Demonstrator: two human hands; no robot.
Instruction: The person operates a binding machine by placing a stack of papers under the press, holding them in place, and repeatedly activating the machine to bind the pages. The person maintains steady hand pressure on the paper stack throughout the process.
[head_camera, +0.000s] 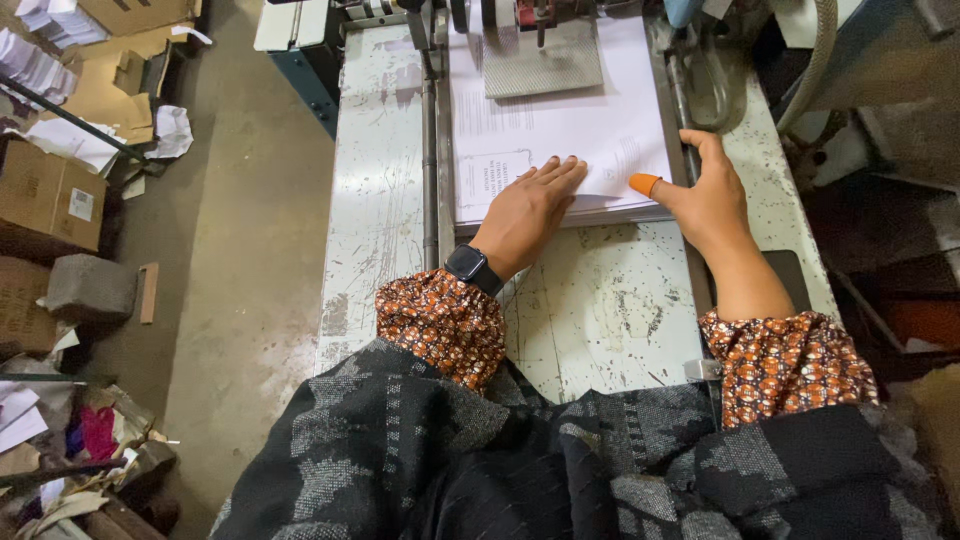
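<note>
Worn white table (600, 300): one paper stack (560, 130), two hands (620, 200) on it

Cardboard boxes (45, 200) and paper scraps (165, 130) on concrete floor (250, 250).

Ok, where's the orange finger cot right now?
In the head view, the orange finger cot sits on the right hand's thumb, pressed on the right edge of the paper stack, just right of the left hand.
</note>
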